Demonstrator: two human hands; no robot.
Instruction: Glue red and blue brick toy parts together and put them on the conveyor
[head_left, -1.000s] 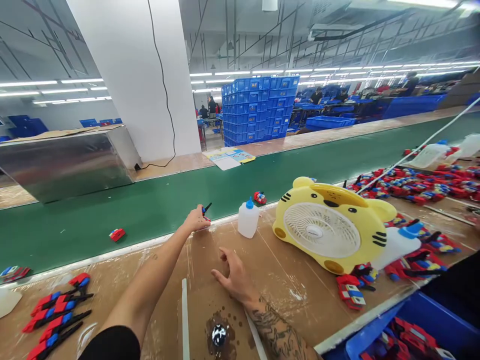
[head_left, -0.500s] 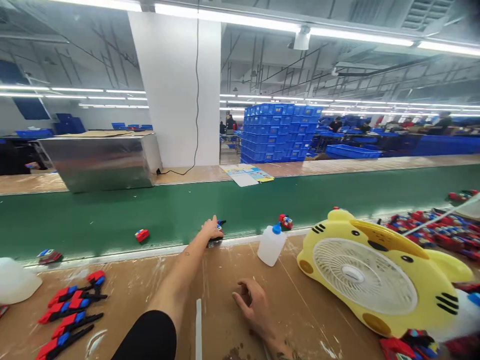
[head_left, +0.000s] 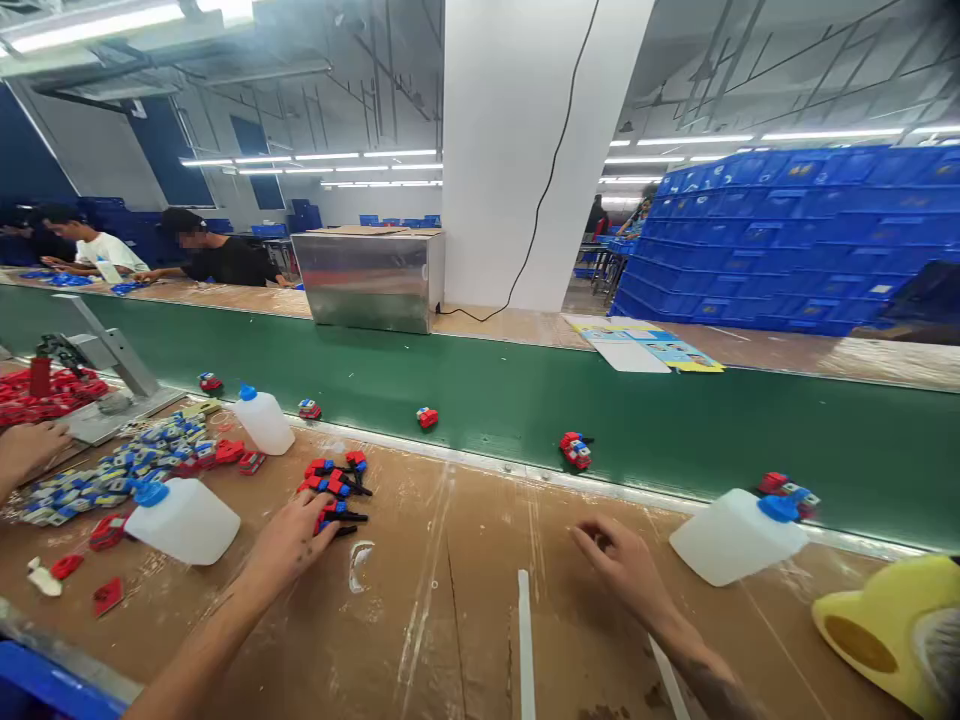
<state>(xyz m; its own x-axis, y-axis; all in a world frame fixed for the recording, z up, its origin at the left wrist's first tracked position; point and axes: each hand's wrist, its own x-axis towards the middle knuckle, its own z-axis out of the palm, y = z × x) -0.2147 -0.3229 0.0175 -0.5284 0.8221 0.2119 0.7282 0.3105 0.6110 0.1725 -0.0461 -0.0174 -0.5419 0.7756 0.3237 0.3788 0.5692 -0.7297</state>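
1. The left hand (head_left: pixel 289 540) lay on the bench (head_left: pixel 465 600) with fingers spread, its fingertips touching the near end of a small pile of red, blue and black toy parts (head_left: pixel 335 487). It gripped nothing.
2. The right hand (head_left: pixel 626 565) rested flat on the bench, fingers loosely curled and holding nothing, well apart from the left and near a white bottle (head_left: pixel 739 535) with a blue cap lying on its side.
3. The parts sat on the bench just short of the green belt (head_left: pixel 675 420), to the right of a second bottle (head_left: pixel 184 518) lying flat.
4. They looked like light, stiff moulded plastic, hard and somewhat slick; the thin black prongs seemed the weakest spots. A pinch across the chunky red-and-blue body would likely hold best.
5. More such pieces (head_left: pixel 576 450) lay on the belt. A yellow fan (head_left: pixel 892 630) showed at the right edge.
6. No brand or label could be read; the printed sheets (head_left: pixel 660 352) beyond the belt were too small to make out.
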